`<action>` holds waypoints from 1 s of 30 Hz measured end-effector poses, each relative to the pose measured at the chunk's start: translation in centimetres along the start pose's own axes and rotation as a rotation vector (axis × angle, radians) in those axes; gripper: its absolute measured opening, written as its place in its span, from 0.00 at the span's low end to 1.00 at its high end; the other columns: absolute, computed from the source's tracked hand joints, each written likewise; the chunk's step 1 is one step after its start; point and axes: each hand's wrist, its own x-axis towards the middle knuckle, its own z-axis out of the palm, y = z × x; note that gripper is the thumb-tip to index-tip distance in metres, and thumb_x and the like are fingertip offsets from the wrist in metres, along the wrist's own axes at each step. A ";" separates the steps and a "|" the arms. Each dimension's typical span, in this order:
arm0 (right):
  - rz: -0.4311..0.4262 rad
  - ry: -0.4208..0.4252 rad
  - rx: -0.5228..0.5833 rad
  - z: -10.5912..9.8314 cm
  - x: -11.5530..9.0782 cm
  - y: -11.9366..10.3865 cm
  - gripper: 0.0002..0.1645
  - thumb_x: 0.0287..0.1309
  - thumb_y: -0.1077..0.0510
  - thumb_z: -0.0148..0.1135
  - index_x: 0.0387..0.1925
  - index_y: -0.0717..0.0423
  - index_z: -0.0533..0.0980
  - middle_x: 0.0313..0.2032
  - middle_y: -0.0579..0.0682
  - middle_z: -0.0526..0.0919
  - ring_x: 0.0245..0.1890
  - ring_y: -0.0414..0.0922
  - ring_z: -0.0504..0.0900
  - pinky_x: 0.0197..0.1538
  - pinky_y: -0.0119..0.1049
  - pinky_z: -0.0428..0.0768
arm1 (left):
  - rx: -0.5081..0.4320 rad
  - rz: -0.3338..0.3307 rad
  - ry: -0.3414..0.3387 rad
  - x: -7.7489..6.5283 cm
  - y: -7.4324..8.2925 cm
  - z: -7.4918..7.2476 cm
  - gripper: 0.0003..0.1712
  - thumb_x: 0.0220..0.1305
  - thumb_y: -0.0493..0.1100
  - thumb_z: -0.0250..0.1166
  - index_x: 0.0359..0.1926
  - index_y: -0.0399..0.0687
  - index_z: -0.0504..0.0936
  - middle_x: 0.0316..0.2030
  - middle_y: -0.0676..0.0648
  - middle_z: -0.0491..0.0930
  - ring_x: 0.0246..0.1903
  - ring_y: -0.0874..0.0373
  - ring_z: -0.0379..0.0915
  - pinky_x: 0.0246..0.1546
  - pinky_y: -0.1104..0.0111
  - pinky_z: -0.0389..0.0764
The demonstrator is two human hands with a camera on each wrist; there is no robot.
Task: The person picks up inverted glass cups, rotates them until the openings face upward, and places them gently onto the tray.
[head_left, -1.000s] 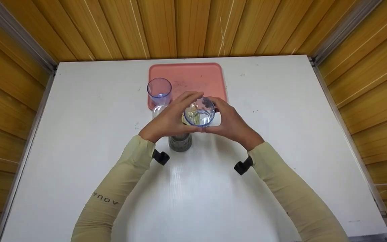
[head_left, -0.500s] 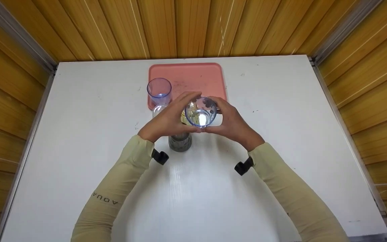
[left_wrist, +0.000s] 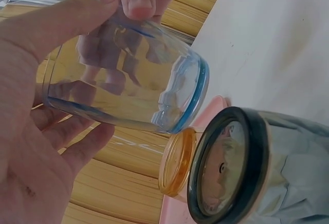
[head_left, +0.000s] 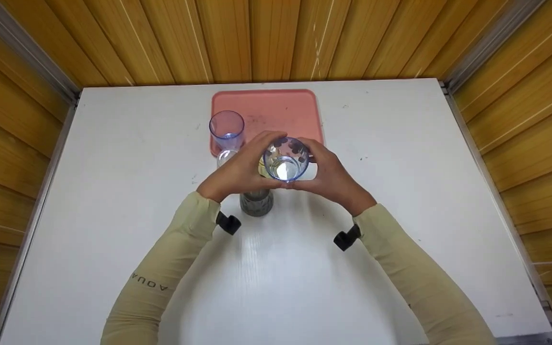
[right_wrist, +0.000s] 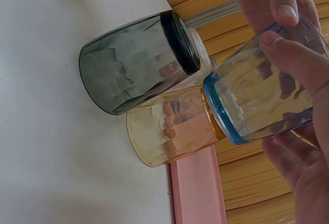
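Observation:
Between both hands, a see-through blue cup (head_left: 286, 163) is held mouth up, its thick base pointing down. My left hand (head_left: 242, 171) curves around one side and my right hand (head_left: 332, 176) around the other, with the thumbs close together on the near side. Below, a grey cup (right_wrist: 128, 62) stands upside down on the table. Behind it, an amber cup (right_wrist: 167, 129) is also upside down. In the right wrist view, the blue cup's base overlaps the amber one's upturned base; whether they touch, I cannot tell.
A pink tray (head_left: 276, 103) lies at the back of the white table (head_left: 137, 153). Another blue cup (head_left: 227, 125) stands mouth up by its left side, with a clear cup (head_left: 226, 155) partly hidden by my left hand. Wooden panels (head_left: 276, 43) enclose the table.
The blue cup has shifted slightly to the right and its inner base shows more plainly. Both hands keep hold of it and have barely moved. The other cups stay put.

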 end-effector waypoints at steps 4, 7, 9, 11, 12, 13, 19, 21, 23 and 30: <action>0.022 -0.014 -0.003 0.1 0.1 -0.1 0.58 0.37 0.37 0.77 0.69 0.41 0.58 0.63 0.39 0.69 0.63 0.36 0.69 0.65 0.35 0.74 | 0.010 -0.009 -0.001 -0.1 0.1 -0.1 0.54 0.45 0.56 0.77 0.71 0.64 0.58 0.66 0.57 0.63 0.65 0.61 0.62 0.67 0.58 0.69; 0.033 -0.025 -0.002 0.2 0.2 0.0 0.59 0.37 0.38 0.78 0.70 0.42 0.57 0.64 0.40 0.68 0.64 0.37 0.68 0.65 0.36 0.74 | 0.013 -0.017 -0.005 -0.2 0.1 -0.2 0.54 0.46 0.55 0.77 0.71 0.64 0.57 0.66 0.57 0.63 0.65 0.61 0.63 0.67 0.58 0.69; 0.043 -0.032 -0.002 0.4 0.2 0.0 0.60 0.37 0.40 0.79 0.70 0.42 0.57 0.65 0.40 0.67 0.64 0.37 0.68 0.65 0.37 0.73 | 0.015 -0.020 -0.006 -0.3 0.1 -0.2 0.54 0.46 0.55 0.78 0.71 0.64 0.57 0.66 0.56 0.63 0.65 0.61 0.63 0.67 0.58 0.70; 0.058 -0.039 0.002 0.5 0.2 0.1 0.61 0.36 0.40 0.79 0.71 0.42 0.56 0.65 0.40 0.67 0.64 0.38 0.68 0.66 0.38 0.73 | 0.019 -0.025 -0.003 -0.4 0.1 -0.3 0.54 0.46 0.54 0.78 0.71 0.64 0.57 0.66 0.56 0.63 0.64 0.61 0.63 0.66 0.58 0.70; 0.066 -0.042 0.008 0.6 0.1 0.1 0.61 0.36 0.40 0.79 0.71 0.41 0.56 0.66 0.41 0.67 0.65 0.39 0.68 0.66 0.39 0.73 | 0.020 -0.026 -0.002 -0.4 0.1 -0.3 0.54 0.46 0.54 0.78 0.71 0.64 0.57 0.66 0.56 0.63 0.64 0.61 0.63 0.66 0.58 0.70; 0.075 -0.046 0.012 0.7 0.1 0.2 0.62 0.36 0.40 0.79 0.71 0.41 0.56 0.66 0.41 0.67 0.65 0.39 0.68 0.66 0.39 0.73 | 0.021 -0.027 0.000 -0.4 0.1 -0.3 0.54 0.45 0.54 0.78 0.71 0.64 0.57 0.66 0.56 0.63 0.64 0.61 0.63 0.66 0.58 0.70; 0.097 -0.042 0.021 1.1 0.1 0.4 0.61 0.37 0.38 0.78 0.72 0.42 0.55 0.66 0.42 0.67 0.65 0.40 0.68 0.67 0.40 0.72 | 0.013 -0.017 0.001 -0.4 0.2 -0.3 0.54 0.45 0.53 0.78 0.70 0.64 0.58 0.66 0.55 0.64 0.65 0.61 0.62 0.67 0.59 0.69; 0.095 -0.034 0.022 1.2 0.1 0.4 0.60 0.39 0.38 0.77 0.71 0.42 0.56 0.66 0.42 0.68 0.65 0.40 0.68 0.67 0.41 0.72 | 0.014 -0.015 -0.005 -0.4 0.3 -0.4 0.54 0.45 0.53 0.78 0.71 0.64 0.58 0.66 0.55 0.64 0.65 0.61 0.62 0.67 0.59 0.68; 0.086 -0.026 0.024 1.2 0.1 0.5 0.59 0.40 0.40 0.77 0.71 0.43 0.57 0.66 0.42 0.68 0.65 0.40 0.69 0.66 0.42 0.72 | 0.027 -0.019 -0.016 -0.4 0.4 -0.4 0.55 0.46 0.54 0.78 0.71 0.64 0.56 0.67 0.55 0.63 0.66 0.60 0.61 0.68 0.58 0.68; 0.052 -0.026 -0.015 1.3 0.1 0.7 0.56 0.42 0.40 0.76 0.71 0.42 0.57 0.64 0.43 0.69 0.62 0.40 0.69 0.64 0.42 0.74 | 0.115 -0.042 -0.066 -0.5 0.8 -0.8 0.61 0.45 0.57 0.77 0.74 0.72 0.48 0.72 0.56 0.56 0.69 0.58 0.58 0.66 0.54 0.69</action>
